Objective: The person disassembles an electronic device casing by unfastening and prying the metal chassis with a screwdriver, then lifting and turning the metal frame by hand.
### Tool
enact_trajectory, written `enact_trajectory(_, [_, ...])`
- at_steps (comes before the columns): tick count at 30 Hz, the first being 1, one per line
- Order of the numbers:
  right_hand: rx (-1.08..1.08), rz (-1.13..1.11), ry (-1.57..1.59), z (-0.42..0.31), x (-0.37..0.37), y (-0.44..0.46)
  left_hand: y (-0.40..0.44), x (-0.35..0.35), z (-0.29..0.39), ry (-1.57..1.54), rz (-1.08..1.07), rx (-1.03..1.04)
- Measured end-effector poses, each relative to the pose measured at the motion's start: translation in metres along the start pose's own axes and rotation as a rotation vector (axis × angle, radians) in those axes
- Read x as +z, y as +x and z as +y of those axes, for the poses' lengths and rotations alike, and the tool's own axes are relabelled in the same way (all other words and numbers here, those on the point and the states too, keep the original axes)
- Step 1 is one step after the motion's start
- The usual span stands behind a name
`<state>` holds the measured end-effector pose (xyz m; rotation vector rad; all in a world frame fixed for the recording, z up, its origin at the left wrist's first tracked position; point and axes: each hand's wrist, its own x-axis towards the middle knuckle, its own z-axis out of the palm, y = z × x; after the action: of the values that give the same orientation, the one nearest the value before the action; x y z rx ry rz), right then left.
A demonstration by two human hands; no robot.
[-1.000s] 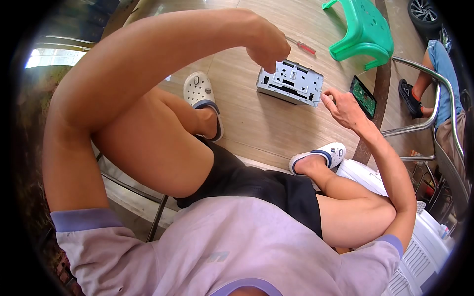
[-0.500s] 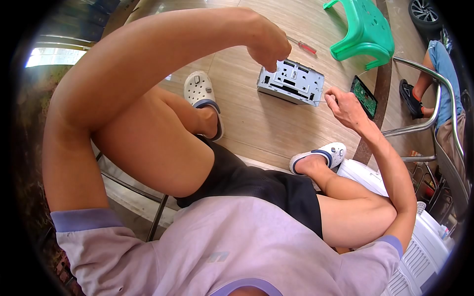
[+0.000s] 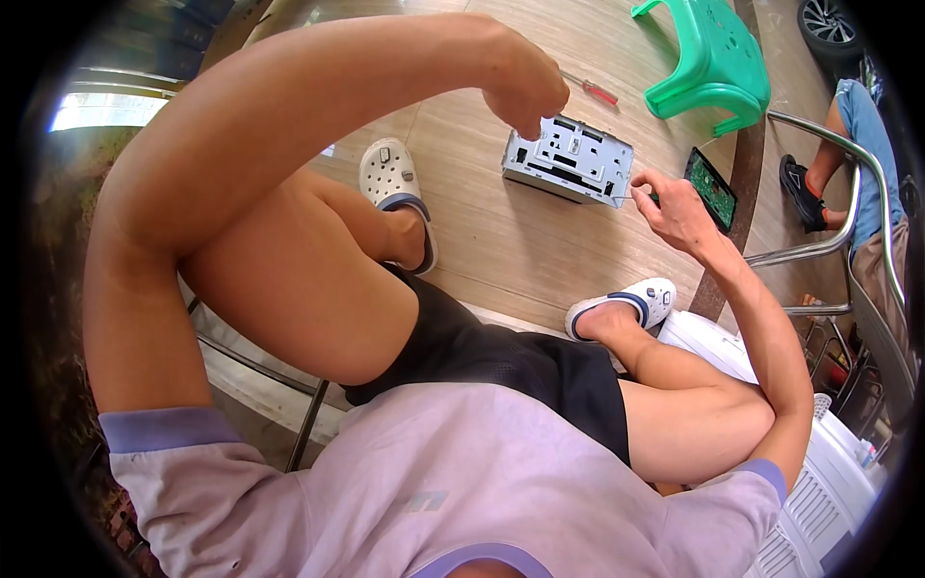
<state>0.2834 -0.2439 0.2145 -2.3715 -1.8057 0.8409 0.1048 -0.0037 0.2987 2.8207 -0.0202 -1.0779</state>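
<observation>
A silver metal box point(image 3: 568, 162) with slots and holes lies on the floor. At its upper left corner, my left hand point(image 3: 528, 91) is closed on the edge, with most of the fingertips hidden behind the hand. My right hand point(image 3: 674, 212) is closed around a small screwdriver with a dark handle point(image 3: 655, 198). The thin shaft points left and meets the box's right end. Another screwdriver, with a red handle point(image 3: 599, 93), lies on the floor just beyond the box. A dark panel with a green circuit board point(image 3: 711, 188) lies to the right.
A green plastic stool point(image 3: 718, 63) stands at the back right. Beside it are a chair's metal frame point(image 3: 848, 231), another person's leg with a black shoe point(image 3: 802, 195), and a wheel point(image 3: 829, 24). My feet in white clogs point(image 3: 388, 173) rest near the box; white plastic point(image 3: 819, 482) is at lower right.
The fingers of my right hand have shifted slightly around the screwdriver, and more of its dark handle shows. My left hand and the box have barely moved.
</observation>
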Motion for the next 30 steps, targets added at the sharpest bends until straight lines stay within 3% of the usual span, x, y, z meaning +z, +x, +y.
enact_trajectory(1, [0.011, -0.012, -0.019, -0.002, -0.001, -0.001, 0.001, 0.0, 0.0, 0.007, 0.002, 0.009])
enact_trajectory(4, [-0.216, 0.149, 0.097, 0.008, 0.009, 0.0, 0.002, 0.0, 0.0, 0.022, 0.008, 0.029])
enact_trajectory(10, [-0.229, 0.136, 0.079, 0.013, 0.01, 0.0, 0.002, 0.0, 0.0, 0.017, 0.011, 0.019])
enact_trajectory(19, [-0.026, 0.036, 0.006, 0.001, 0.001, 0.0, 0.004, 0.003, -0.002, 0.016, 0.013, 0.046])
enact_trajectory(22, [-0.242, 0.184, 0.044, 0.009, 0.01, 0.002, 0.006, 0.003, -0.005, 0.02, 0.028, 0.061])
enact_trajectory(30, [-0.168, 0.122, 0.036, 0.019, 0.018, 0.004, 0.014, 0.011, -0.012, 0.017, 0.129, 0.15])
